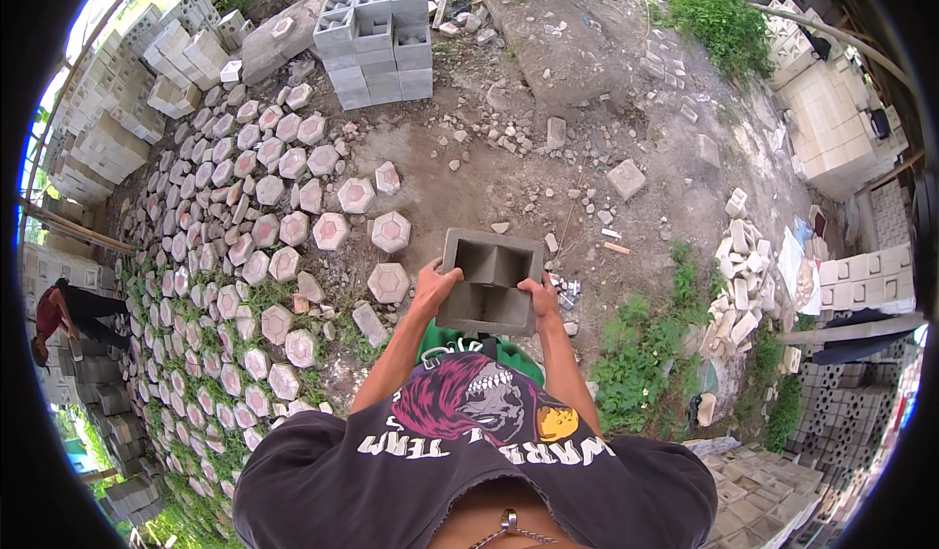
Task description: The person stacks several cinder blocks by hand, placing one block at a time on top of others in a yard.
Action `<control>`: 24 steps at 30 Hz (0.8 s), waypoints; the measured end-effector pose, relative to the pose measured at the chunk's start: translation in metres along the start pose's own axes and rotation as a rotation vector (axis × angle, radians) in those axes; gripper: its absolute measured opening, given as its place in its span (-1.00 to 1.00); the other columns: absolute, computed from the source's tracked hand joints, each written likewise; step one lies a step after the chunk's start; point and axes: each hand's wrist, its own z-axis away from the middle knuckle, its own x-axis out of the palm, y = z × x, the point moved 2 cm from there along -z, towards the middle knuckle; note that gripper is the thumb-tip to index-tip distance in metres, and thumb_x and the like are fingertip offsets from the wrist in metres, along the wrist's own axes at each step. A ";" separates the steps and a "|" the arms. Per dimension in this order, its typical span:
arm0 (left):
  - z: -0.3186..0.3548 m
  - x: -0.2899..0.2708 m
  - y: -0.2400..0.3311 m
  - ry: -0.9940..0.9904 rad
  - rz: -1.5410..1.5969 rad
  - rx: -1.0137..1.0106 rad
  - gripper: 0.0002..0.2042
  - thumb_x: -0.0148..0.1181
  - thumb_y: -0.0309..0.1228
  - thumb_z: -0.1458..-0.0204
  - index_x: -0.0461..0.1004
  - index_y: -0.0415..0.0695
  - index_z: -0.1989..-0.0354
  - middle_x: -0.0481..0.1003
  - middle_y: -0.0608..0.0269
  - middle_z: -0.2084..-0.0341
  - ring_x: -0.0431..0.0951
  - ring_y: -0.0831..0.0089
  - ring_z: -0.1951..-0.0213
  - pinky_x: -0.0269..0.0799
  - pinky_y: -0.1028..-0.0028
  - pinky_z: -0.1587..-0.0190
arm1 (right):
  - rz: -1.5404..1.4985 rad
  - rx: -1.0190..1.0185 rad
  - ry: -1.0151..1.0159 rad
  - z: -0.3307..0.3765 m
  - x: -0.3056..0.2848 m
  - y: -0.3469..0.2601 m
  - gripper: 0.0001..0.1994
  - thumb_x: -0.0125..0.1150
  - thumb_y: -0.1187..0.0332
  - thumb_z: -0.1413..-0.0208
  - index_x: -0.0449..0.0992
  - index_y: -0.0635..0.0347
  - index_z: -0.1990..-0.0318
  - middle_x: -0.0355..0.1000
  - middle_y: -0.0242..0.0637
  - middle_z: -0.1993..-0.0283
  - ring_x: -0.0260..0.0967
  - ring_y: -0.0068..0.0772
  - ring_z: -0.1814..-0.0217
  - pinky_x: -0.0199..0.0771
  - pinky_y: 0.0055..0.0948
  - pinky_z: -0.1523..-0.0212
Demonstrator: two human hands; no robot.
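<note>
Hexagonal pavers, many with reddish centres, spread across the ground on the left, with grass growing between some. Near the left rim a person in a red top and dark trousers bends forward; pale blocks stand stacked farther up. On the right, leafy weeds grow near a heap of whitish rubble, and dark cloth hangs from a pole. A green bush grows beyond.

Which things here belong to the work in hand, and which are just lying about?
In the work:
- hollow block, gripped by left hand and right hand
- block stack, probably

Lying about, seemingly:
- hexagonal slabs
- whitish rubble
- weeds
</note>
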 end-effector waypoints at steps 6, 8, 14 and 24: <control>-0.090 -0.007 0.007 0.067 0.116 0.028 -0.33 0.25 -0.34 0.32 0.34 -0.42 -0.07 0.53 -0.01 0.31 0.52 0.34 0.35 0.45 0.40 0.27 | 0.101 -0.030 -0.062 -0.102 0.039 -0.022 -0.28 0.26 0.41 0.32 0.29 0.29 -0.17 0.45 -0.20 0.17 0.44 -0.34 0.24 0.46 -0.39 0.22; -0.123 -0.017 0.015 0.114 0.130 0.028 -0.35 0.25 -0.33 0.32 0.36 -0.42 -0.04 0.53 -0.02 0.31 0.52 0.34 0.34 0.44 0.39 0.26 | 0.099 -0.013 -0.136 -0.131 0.062 -0.036 -0.29 0.26 0.40 0.32 0.30 0.28 -0.16 0.44 -0.19 0.14 0.43 -0.33 0.20 0.45 -0.39 0.20; -0.212 -0.055 0.082 0.097 0.024 0.094 -0.28 0.25 -0.32 0.31 0.30 -0.38 -0.14 0.53 -0.02 0.29 0.52 0.31 0.31 0.43 0.39 0.22 | 0.069 -0.045 -0.138 -0.215 0.133 -0.068 -0.31 0.24 0.40 0.31 0.31 0.26 -0.15 0.44 -0.20 0.15 0.41 -0.34 0.20 0.45 -0.39 0.20; -0.298 -0.108 0.118 0.211 0.151 0.027 -0.28 0.25 -0.33 0.30 0.28 -0.42 -0.14 0.52 -0.07 0.21 0.54 0.28 0.25 0.45 0.39 0.17 | 0.125 -0.006 -0.262 -0.310 0.229 -0.109 -0.42 0.20 0.43 0.25 0.32 0.24 -0.08 0.40 -0.20 0.19 0.41 -0.32 0.25 0.48 -0.35 0.23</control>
